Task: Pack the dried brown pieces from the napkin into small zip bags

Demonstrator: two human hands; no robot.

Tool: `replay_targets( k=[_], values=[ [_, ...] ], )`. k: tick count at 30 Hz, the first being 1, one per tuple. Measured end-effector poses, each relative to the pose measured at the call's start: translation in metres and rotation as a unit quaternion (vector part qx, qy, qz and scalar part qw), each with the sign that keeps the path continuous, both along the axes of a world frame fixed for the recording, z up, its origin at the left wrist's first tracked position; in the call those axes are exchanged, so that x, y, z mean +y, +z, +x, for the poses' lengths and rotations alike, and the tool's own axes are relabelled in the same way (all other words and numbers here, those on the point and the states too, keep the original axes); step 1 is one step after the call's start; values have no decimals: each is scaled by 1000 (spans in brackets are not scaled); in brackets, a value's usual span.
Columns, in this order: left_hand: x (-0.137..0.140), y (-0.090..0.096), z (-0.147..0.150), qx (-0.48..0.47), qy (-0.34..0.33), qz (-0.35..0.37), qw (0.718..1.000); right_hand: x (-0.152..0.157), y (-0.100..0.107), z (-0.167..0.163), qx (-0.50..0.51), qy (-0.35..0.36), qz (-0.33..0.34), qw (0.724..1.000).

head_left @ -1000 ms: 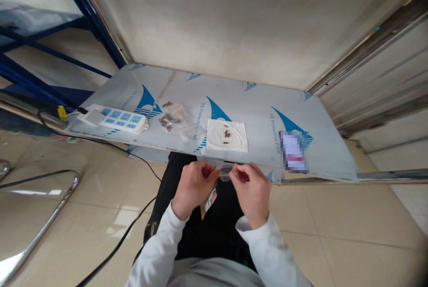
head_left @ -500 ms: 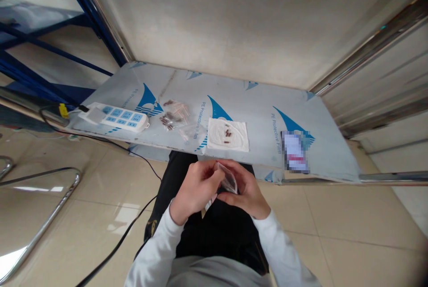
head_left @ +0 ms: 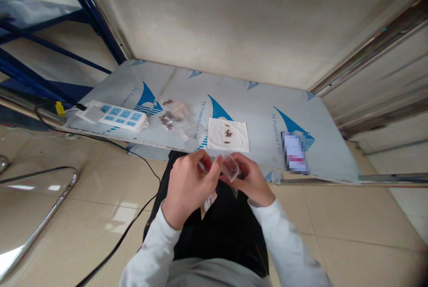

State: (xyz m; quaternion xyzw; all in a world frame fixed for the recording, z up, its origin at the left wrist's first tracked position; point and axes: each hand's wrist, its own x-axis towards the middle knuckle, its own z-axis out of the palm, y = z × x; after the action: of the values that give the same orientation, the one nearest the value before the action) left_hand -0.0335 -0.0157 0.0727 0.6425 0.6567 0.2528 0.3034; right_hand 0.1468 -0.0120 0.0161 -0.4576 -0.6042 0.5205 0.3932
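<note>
Over my lap, just in front of the table edge, my right hand [head_left: 253,179] grips a small clear plastic bag [head_left: 230,166], its mouth spread wide. My left hand [head_left: 190,184] is close beside the bag's mouth, fingers curled and thumb near the bag. Something clear shows between those fingers, but I cannot make out what it is. Below the left hand, a small pale piece [head_left: 209,201] shows against the dark trousers. On the table ahead lies a white square sheet [head_left: 240,141] with several small brown cylindrical pieces [head_left: 228,133] on it.
Left of the sheet, clear plastic bags [head_left: 177,115] hold brown pieces. A white power strip [head_left: 123,116] with a black cable sits at the table's left end. To the right lies a phone [head_left: 294,153]. A film-covered table [head_left: 257,104] backs onto a pale panel.
My left hand has drawn back from the bag's mouth and up to the left. The right hand has risen slightly with the bag, whose mouth now shows wider.
</note>
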Motion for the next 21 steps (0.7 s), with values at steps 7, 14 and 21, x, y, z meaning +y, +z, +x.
replay_targets(
  k=[7, 14, 21],
  values=[
    [5, -36, -15, -11, 30, -22, 999, 120, 0, 50, -552, 75, 82, 826],
    [6, -51, -19, -1, 31, -51, 998, 168, -1, 20, -740, 176, 98, 642],
    [3, -50, -26, -1, 36, -59, 998, 167, 0, -8, -766, 208, 119, 597]
  ],
)
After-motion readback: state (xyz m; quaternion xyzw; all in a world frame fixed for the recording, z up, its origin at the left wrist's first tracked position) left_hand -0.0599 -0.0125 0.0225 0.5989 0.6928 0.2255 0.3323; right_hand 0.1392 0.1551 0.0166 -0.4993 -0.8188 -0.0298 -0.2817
